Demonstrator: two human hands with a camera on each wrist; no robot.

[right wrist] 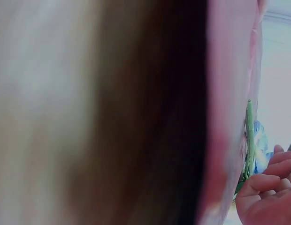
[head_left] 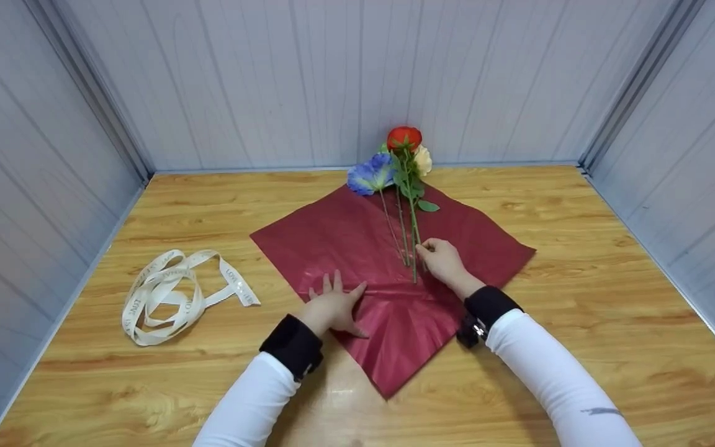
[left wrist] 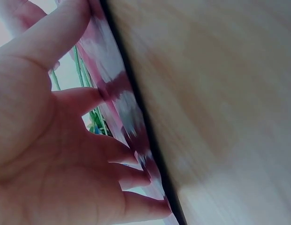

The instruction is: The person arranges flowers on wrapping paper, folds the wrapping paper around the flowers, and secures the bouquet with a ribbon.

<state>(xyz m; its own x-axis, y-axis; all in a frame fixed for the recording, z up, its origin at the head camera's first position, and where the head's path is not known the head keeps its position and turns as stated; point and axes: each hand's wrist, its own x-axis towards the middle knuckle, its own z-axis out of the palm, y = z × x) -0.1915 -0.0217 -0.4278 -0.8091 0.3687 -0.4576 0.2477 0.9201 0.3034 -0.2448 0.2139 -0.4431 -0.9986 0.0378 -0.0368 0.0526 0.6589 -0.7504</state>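
Observation:
A dark red sheet of wrapping paper (head_left: pixel 345 230) lies cornerwise on the table, its near part creased. On its far half rest artificial flowers: a red rose (head_left: pixel 404 137), a blue flower (head_left: pixel 370 174) and a cream flower (head_left: pixel 422 161), their green stems (head_left: pixel 402 230) pointing toward me. With fingers spread, my left hand (head_left: pixel 331 308) rests on the paper's near left edge; the left wrist view shows its fingertips touching the paper. My right hand (head_left: pixel 443 262) pinches a stem near its lower end. Which flower that stem bears is hard to tell. Curled fingers (right wrist: pixel 263 185) show beside a stem in the right wrist view.
A loosely coiled cream ribbon (head_left: pixel 193 304) with printed lettering lies on the wooden table (head_left: pixel 568 347) left of the paper. Pale panel walls (head_left: pixel 258 87) enclose the table at the back and both sides; the flower heads lie close to the back wall.

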